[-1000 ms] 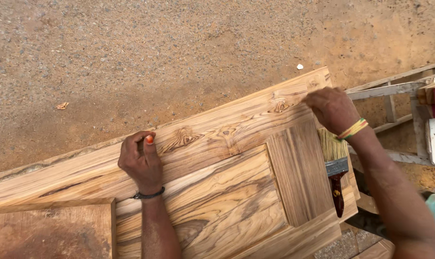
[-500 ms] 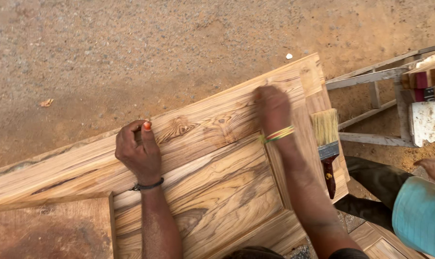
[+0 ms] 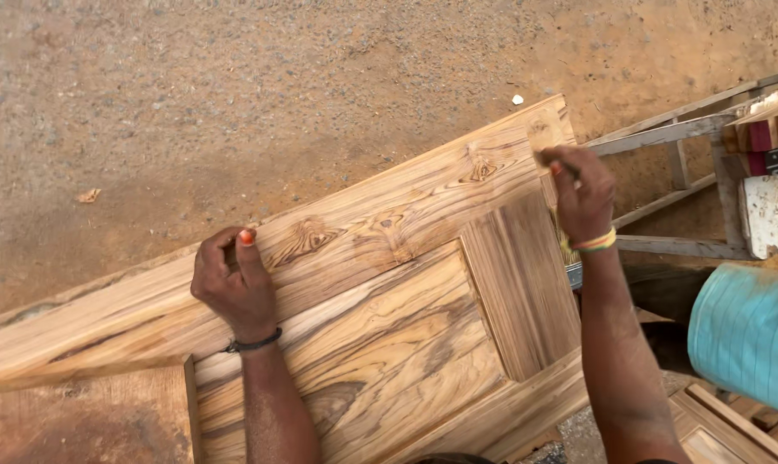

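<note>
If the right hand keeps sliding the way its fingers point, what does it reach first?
The right hand points up and left along the grained wooden door panel. First it would likely meet the door's far top corner, then bare sandy ground beyond, though depth is hard to judge.

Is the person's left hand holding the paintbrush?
No. The left hand rests on the wooden door; only the paintbrush's metal band peeks out beside the right wrist.

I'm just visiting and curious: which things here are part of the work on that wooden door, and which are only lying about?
In use:
wooden door
left hand
right hand
paintbrush, mostly hidden

Lying about:
pale wooden frame
blue-green cloth
white pebble
dry leaf
</note>
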